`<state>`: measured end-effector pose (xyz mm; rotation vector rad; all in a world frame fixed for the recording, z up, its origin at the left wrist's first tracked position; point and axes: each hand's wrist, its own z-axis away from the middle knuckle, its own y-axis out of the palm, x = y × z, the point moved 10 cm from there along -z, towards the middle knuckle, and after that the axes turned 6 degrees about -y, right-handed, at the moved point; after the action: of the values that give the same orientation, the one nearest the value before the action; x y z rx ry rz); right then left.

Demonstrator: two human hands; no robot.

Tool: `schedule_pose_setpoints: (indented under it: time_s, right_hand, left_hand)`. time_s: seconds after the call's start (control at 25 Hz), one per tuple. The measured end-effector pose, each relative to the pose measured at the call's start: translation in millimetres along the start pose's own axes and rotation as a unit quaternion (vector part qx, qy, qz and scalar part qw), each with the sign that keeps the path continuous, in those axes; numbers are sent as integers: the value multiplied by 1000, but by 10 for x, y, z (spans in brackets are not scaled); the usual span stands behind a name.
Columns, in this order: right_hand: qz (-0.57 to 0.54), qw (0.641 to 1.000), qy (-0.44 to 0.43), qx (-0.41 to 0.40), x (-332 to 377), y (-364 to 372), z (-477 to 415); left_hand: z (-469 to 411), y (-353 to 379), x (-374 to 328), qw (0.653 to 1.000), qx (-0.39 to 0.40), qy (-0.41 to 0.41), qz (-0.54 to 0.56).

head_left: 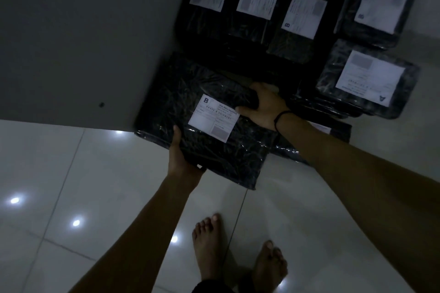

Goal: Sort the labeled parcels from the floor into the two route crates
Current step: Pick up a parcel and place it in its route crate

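My left hand (181, 157) grips the B parcel (171, 102) at seven o'clock, thumb on top, the rest tucked beneath. It's a thin pinch on slick wrap, so that corner could slide out. The parcel fills the middle, just ahead of my feet (238, 254), label (213, 118) up; I can't tell if it's clear of the floor (71, 173). My right hand (264, 107) is at two o'clock, fingers (256, 87) curled round a bunched fold. If they've caught only wrap, it may tear and the load sag. At one to three o'clock the pile (366, 78) crowds close, so a careless swing drags something along. In this dim light A and B misread easily. No crate in view.
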<state>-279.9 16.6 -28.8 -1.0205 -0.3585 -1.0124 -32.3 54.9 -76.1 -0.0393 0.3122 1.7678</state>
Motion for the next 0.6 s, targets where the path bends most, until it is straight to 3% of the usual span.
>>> schedule_pose_setpoints:
  time_s: [0.12,0.32,0.44,0.52,0.6]
  right_hand:
    - [14,998,17,-55,326,-397,467]
    - [-55,996,14,-74,1103,-1531,1749]
    - [-87,979,38,-178,1421,-2429,2916]
    - [-150,930,91,-323,1465,-2944,3894]
    - [-277,852,131,-425,1539,-3191,4883]
  left_hand:
    - [652,122,-166,1000,-2,3,-20]
    - [2237,737,-450,991,13,55,-120]
    - [3396,1257,-467,975,36,79,-203]
    - [4099,1617,-400,966,61,85,-235]
    - [4784,2047,-234,956,110,83,-257]
